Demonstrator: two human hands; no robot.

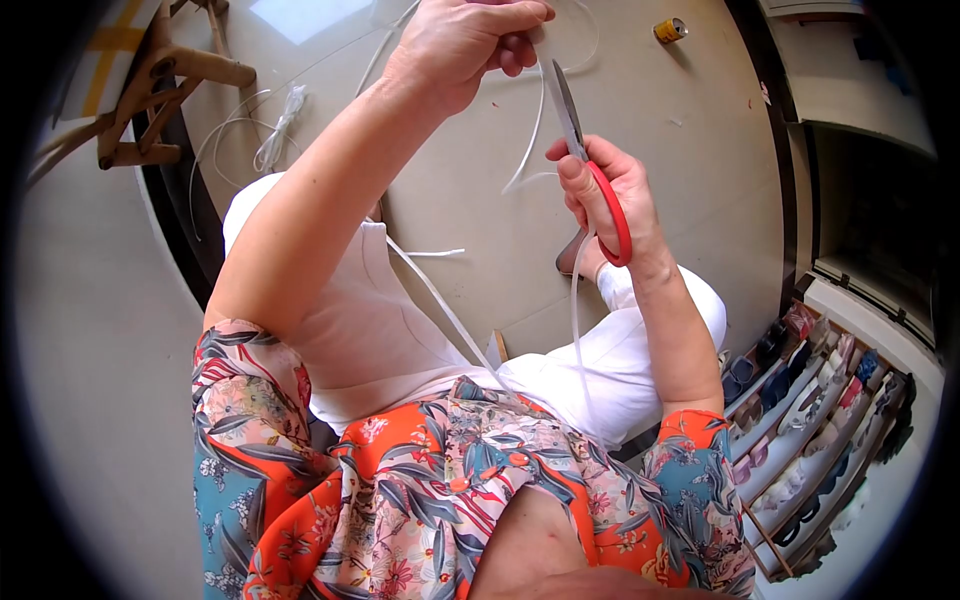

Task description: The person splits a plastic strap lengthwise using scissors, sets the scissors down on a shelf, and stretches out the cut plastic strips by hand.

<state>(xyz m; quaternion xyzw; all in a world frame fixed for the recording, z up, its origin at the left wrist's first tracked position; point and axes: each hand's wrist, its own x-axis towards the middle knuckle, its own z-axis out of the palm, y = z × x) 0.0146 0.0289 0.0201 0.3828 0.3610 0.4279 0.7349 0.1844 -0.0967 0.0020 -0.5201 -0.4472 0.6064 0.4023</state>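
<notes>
At the top, my left hand (465,45) pinches a thin white plastic strip (541,110), which hangs down from the fingers and bends near its lower end. My right hand (610,190) is wrapped round red-handled scissors (618,220). Their metal blades (566,110) point up toward the left hand, close beside the strip; whether they touch it I cannot tell. Below the right hand another length of white strip (576,310) runs down to the lap. A further white strip (435,290) crosses the left leg.
On the tiled floor lie a bundle of clear-white strip (280,130) and a yellow can (670,30). A bamboo-like frame (180,80) stands at upper left. A rack of shoes (815,430) is at lower right, below a dark opening (880,220).
</notes>
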